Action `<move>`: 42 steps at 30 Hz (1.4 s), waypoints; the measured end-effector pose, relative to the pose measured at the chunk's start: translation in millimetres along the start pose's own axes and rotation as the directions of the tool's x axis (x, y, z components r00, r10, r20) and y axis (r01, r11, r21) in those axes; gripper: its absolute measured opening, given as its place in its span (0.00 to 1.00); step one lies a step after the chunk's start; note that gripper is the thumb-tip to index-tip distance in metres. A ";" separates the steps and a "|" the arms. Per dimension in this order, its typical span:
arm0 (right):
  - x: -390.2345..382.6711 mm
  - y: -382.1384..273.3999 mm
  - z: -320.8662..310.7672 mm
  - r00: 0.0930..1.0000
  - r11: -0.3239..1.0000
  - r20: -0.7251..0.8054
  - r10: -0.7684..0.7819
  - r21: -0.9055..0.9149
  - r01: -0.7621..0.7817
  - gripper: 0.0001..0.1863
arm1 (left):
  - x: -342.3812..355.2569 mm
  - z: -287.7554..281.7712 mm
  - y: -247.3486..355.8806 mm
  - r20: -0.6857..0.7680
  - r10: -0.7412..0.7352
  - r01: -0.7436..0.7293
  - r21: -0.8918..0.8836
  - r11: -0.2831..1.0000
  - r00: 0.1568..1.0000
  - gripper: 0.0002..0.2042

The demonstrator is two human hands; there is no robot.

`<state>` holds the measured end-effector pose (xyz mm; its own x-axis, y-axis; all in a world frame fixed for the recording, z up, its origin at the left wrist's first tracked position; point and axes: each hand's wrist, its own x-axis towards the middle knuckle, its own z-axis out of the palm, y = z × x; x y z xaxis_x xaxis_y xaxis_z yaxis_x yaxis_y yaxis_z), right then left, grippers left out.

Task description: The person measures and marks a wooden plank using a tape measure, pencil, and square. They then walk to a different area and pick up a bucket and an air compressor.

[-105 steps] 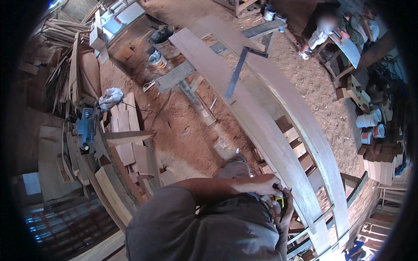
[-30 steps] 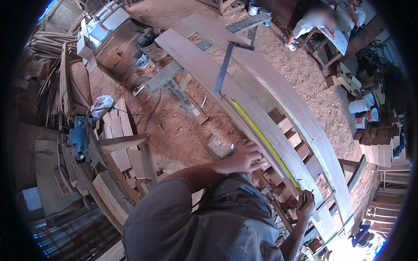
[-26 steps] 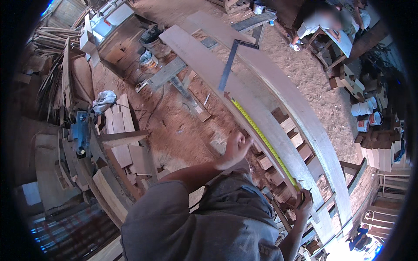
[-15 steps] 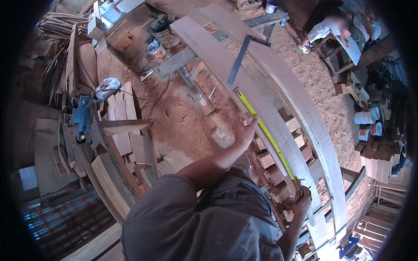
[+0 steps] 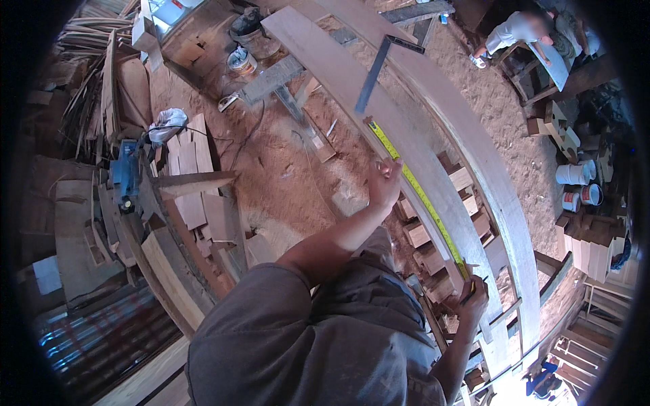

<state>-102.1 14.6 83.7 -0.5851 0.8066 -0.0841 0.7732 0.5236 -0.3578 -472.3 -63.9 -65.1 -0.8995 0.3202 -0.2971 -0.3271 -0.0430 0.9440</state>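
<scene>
A yellow tape measure blade (image 5: 424, 203) lies stretched along the near pale wooden board (image 5: 316, 54). My left hand (image 5: 384, 183) is closed at the board's left edge, its fingers gripping the blade partway along. At the blade's lower end, my right hand (image 5: 474, 301) is closed round the tape's case, largely hidden, with a thin dark pencil-like stick between the fingers. Beyond the blade's far end, a dark metal square (image 5: 374, 76) rests across the near board, reaching onto the second board (image 5: 487, 169) beside it.
Offcuts (image 5: 423, 233) lie under the boards. A wooden trestle (image 5: 267, 82), buckets (image 5: 242, 62), a white bag (image 5: 166, 125) and a blue machine (image 5: 125, 169) stand ahead and left. At upper right, co-workers (image 5: 514, 32) lean over a pale panel; white buckets (image 5: 572, 174) and timber stacks sit right.
The tape, held by both hands earlier, is now drawn out along the board. My left hand has moved forward onto the blade; my right stays at the lower end. The view has shifted slightly.
</scene>
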 end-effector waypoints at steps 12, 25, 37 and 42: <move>1.0 13.0 9.1 1.000 1.000 0.002 -0.003 -0.017 0.003 0.08 | 7.8 -2.6 -19.7 -0.051 0.011 -0.003 0.157 0.988 0.999 0.22; 0.2 9.2 7.4 0.999 1.000 -0.044 -0.028 0.009 0.029 0.09 | 10.6 -2.5 -31.6 -0.092 0.008 0.001 0.103 0.995 0.996 0.20; -6.0 -25.0 -10.9 0.991 0.991 -0.017 0.136 -0.005 -0.136 0.11 | -8.2 18.9 5.8 -0.112 -0.192 0.157 -0.268 0.950 0.975 0.18; -12.4 11.9 18.4 0.986 0.986 -0.049 0.158 0.056 -0.155 0.19 | -13.9 -0.8 36.5 0.019 -0.448 0.445 -0.159 0.881 0.894 0.25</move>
<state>-90.2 5.8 63.4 -0.4427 0.8917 -0.0942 0.8398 0.3755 -0.3921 -472.0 -70.7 -26.7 -0.6517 0.3235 -0.6860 -0.7349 -0.0458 0.6766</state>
